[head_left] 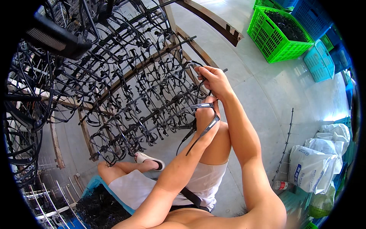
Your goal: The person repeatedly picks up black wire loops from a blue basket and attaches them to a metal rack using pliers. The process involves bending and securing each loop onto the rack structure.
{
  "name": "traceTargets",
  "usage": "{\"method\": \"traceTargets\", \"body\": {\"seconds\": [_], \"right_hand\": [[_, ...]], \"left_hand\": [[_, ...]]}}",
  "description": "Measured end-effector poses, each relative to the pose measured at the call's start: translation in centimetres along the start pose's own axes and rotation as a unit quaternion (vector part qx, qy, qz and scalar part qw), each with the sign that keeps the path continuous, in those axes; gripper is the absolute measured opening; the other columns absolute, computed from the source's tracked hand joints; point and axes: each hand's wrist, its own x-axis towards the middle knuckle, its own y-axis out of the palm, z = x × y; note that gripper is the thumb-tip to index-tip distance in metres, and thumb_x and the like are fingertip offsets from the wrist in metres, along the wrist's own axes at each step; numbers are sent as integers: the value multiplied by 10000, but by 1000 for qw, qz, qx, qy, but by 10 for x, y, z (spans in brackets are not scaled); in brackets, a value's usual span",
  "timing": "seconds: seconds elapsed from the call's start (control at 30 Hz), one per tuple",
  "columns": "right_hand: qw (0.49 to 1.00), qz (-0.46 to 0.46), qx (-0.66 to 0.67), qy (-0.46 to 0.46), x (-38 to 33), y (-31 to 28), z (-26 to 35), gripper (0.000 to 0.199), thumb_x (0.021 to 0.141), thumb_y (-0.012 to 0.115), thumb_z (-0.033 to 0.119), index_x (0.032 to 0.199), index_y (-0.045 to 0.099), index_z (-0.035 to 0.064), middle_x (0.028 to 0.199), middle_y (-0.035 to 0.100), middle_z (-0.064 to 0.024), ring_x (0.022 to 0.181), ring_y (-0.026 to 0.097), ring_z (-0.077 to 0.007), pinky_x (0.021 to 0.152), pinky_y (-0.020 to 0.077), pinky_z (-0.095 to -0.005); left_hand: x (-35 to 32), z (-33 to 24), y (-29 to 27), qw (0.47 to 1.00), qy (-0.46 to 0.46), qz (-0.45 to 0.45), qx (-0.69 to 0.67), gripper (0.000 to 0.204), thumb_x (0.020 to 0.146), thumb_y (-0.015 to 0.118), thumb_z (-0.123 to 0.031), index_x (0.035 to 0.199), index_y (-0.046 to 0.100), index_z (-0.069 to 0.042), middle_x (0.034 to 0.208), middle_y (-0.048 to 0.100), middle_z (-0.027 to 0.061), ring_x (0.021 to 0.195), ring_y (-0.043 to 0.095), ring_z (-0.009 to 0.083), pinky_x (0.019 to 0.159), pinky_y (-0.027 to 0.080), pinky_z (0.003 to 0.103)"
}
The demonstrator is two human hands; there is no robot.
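Observation:
My right hand [214, 81] is closed, its thumb and fingers pinching a thin black eyeglass frame [199, 64] near the end of a dark rack rod. Just below it, my left hand [207, 114] is closed around black eyeglass frames [209, 128] with pale patches on their sides. Their temples hang down over my left wrist. Some of the left fingers are hidden behind the right hand and the frames. To the left, rows of black eyeglass frames [141, 91] hang on the rods of a rack, close to both hands.
A rusty metal beam [209, 17] juts out at the top. Green crate [280, 36] and light-blue basket [320, 63] stand far right. White sacks [316, 160], a bottle [281, 185] and a knobbed rod [286, 143] lie right. A blue bin [95, 183] of black pieces is lower left.

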Motion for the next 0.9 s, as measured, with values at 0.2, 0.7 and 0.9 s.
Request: {"method": "traceTargets", "body": {"seconds": [0.2, 0.7, 0.9], "right_hand": [[999, 34, 39, -5, -19, -9, 5, 283, 938, 546, 205, 1089, 608, -27, 800, 554, -3, 555, 352, -20, 462, 269, -168], [962, 22, 248, -109, -61, -41, -82, 241, 914, 573, 145, 1107, 601, 3, 941, 640, -45, 802, 576, -91, 701, 466, -228], [984, -115, 58, -127, -68, -25, -65, 223, 905, 598, 179, 1038, 648, 8, 781, 627, 18, 640, 494, -24, 535, 372, -180]], "left_hand": [[1, 2, 0, 1000, -8, 1, -13, 50, 872, 550, -32, 890, 570, 10, 669, 625, 129, 597, 620, 260, 568, 478, 352], [10, -10, -5, 998, 25, -51, -18, 111, 862, 568, -52, 937, 622, 9, 892, 627, 168, 791, 619, 314, 712, 504, 375], [10, -14, -13, 1000, 11, -29, 7, 166, 884, 539, -75, 988, 628, 18, 937, 632, 199, 827, 630, 331, 733, 511, 381]]}}
